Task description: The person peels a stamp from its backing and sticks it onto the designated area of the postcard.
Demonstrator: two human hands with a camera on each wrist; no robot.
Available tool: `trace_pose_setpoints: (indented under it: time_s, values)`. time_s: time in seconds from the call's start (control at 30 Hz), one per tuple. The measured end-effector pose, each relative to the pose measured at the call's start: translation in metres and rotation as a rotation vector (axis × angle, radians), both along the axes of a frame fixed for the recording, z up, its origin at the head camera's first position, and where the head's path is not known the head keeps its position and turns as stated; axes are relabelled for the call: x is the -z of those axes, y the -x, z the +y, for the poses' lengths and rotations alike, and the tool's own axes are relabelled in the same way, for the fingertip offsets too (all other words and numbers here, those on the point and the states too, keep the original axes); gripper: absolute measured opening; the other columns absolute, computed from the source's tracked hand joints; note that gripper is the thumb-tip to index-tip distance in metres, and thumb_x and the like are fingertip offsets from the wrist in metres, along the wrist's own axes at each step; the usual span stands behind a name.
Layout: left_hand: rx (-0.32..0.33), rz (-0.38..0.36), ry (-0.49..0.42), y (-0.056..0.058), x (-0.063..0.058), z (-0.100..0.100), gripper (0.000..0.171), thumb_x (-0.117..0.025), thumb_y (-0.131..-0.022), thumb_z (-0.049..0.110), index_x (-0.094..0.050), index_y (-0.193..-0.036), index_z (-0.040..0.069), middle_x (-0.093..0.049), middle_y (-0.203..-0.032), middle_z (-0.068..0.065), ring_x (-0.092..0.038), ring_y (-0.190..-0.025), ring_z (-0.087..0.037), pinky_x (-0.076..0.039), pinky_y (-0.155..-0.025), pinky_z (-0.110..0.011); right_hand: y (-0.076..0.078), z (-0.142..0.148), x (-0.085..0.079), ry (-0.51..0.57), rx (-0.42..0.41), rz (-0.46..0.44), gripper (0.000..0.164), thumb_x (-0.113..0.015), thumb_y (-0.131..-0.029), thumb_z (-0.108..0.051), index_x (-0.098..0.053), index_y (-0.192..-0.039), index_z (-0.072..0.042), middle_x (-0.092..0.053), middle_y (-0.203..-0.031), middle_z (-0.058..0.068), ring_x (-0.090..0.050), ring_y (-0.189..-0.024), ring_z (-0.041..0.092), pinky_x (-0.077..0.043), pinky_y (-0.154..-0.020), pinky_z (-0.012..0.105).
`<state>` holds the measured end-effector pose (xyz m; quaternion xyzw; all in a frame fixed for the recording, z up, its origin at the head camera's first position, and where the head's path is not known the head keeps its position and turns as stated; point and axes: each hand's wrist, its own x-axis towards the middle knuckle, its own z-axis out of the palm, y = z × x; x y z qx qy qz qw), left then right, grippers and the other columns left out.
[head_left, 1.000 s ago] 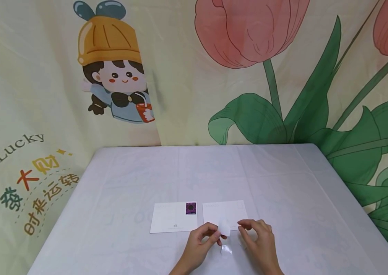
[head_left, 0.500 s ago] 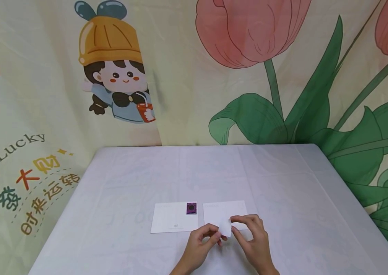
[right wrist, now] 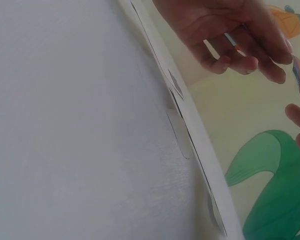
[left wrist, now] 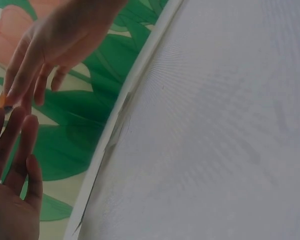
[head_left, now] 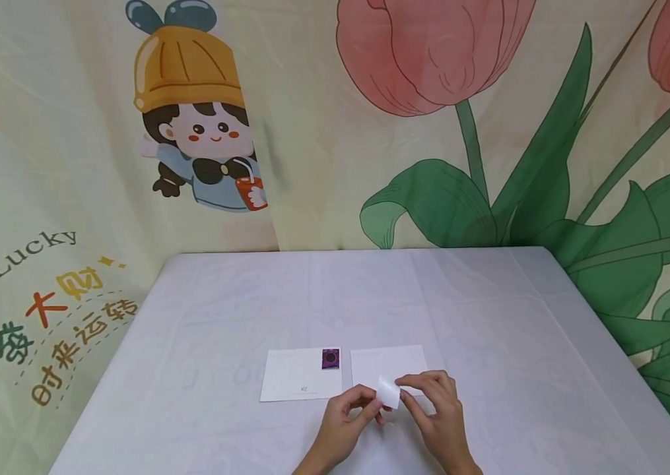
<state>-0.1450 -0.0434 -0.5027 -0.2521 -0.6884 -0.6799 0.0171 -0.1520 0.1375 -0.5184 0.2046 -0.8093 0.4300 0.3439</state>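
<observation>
In the head view my left hand (head_left: 343, 422) pinches a small white-backed sticker (head_left: 389, 393) between thumb and forefinger. My right hand (head_left: 438, 415) has thumb and forefinger on its right edge, and the square bows slightly between the hands. Its other face shows orange and dark blue in the left wrist view as a sliver of the sticker (left wrist: 2, 101). Just beyond the hands lies a blank white postcard (head_left: 391, 360), its near part covered by the fingers. To its left is a white postcard (head_left: 293, 377) bearing a purple stamp (head_left: 331, 359) at its upper right corner.
A white cloth (head_left: 239, 303) covers the table. Behind the far table edge hangs a cream backdrop (head_left: 305, 132) printed with tulips and a cartoon figure. The two postcards lie side by side with a narrow gap.
My right hand has come left from beside the sticker and pinches its right edge. The sticker now bends and tilts, showing a shinier white face. Both postcards stay put.
</observation>
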Motion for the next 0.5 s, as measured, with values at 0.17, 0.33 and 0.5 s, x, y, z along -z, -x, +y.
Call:
trace_pose_setpoints:
  time_s: [0.17,0.33,0.5]
  values:
    - [-0.147,0.134,0.036,-0.0003,-0.0021,0.0009,0.008,-0.057,-0.087,-0.005,-0.061,-0.089,0.001,-0.064,-0.071,-0.009,-0.061,-0.059,-0.019,-0.046,-0.064,-0.028,0.0026,-0.0003,0.002,-0.001,-0.025,0.04,0.027,-0.076,-0.071,-0.007,-0.068,-0.092,-0.022,-0.066,-0.088,-0.014,-0.049,-0.083,0.009,-0.03,-0.08,0.025]
    - [-0.264,0.159,0.06,0.0004,-0.0052,0.0007,0.01,-0.06,-0.085,-0.006,-0.062,-0.084,0.004,-0.066,-0.072,-0.004,-0.059,-0.055,-0.018,-0.044,-0.058,-0.027,0.003,-0.0021,0.0033,-0.021,-0.044,0.03,0.023,-0.075,-0.074,-0.01,-0.068,-0.091,-0.023,-0.065,-0.088,-0.015,-0.048,-0.083,0.008,-0.029,-0.08,0.025]
    - [-0.365,0.165,0.077,0.0009,-0.0067,0.0017,0.01,-0.062,-0.084,-0.003,-0.059,-0.08,0.005,-0.062,-0.067,-0.004,-0.058,-0.052,-0.019,-0.043,-0.053,-0.027,0.0006,-0.0043,0.0028,-0.034,-0.065,-0.021,0.023,-0.075,-0.074,-0.008,-0.068,-0.089,-0.023,-0.065,-0.087,-0.014,-0.047,-0.084,0.009,-0.029,-0.079,0.025]
